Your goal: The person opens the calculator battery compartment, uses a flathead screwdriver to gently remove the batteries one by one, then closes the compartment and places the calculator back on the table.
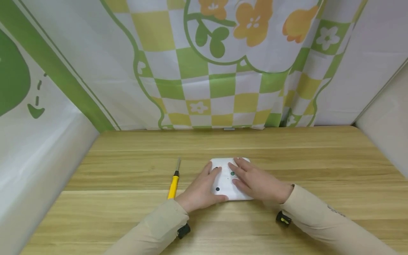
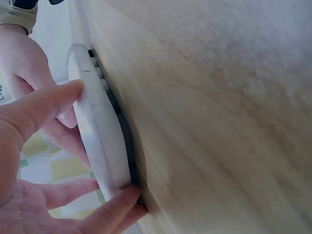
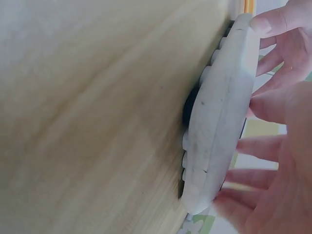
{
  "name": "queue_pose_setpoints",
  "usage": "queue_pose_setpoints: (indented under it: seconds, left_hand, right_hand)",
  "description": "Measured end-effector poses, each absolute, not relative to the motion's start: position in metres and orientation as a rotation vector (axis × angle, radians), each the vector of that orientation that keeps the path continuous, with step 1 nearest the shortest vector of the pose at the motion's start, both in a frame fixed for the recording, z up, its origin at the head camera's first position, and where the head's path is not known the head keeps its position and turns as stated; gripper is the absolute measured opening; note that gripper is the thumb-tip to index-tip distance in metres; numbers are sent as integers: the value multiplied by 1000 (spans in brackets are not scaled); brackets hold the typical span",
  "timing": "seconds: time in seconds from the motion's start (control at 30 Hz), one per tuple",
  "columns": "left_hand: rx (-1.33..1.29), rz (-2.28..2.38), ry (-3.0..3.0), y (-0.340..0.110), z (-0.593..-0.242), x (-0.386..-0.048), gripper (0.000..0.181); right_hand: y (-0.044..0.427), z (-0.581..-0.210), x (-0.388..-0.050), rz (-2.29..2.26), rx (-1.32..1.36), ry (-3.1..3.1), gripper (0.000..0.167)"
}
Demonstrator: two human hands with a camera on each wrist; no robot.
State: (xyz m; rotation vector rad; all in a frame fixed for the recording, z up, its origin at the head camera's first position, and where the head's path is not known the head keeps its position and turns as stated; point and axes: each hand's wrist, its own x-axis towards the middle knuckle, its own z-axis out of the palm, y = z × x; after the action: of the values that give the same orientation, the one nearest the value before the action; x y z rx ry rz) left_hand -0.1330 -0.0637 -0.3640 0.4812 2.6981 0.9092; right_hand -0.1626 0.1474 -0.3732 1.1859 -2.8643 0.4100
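A white plastic device (image 1: 225, 182) with rounded corners lies on the wooden table, its flat back up. Dark round spots mark this back, and one greenish spot (image 1: 232, 174) sits near the right fingertips. Small pale keys (image 3: 215, 57) show along its underside in the wrist views. My left hand (image 1: 201, 186) grips the left side, thumb along the near edge and fingers around the far left edge. From the right, my right hand (image 1: 259, 181) rests extended fingertips on the back. A screwdriver (image 1: 173, 184) with a yellow handle lies left of the left hand.
The wooden table (image 1: 302, 163) reaches back to a checked, flowered curtain (image 1: 220, 85). White walls or cloth close in the left and right sides. A small grey piece (image 1: 228, 129) lies at the table's back edge.
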Motion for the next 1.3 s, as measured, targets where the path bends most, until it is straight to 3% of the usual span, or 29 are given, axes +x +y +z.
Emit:
queue_pose_setpoints:
  seconds: [0.97,1.3]
  left_hand:
    - [312,901,2773,-64,-363,-142,75]
    - [198,974,2735,-56,-361,-144,73]
  right_hand:
    - [149,-359,-153,534,768,-2979,52]
    - [147,-354,-154,467,783,-3015,56]
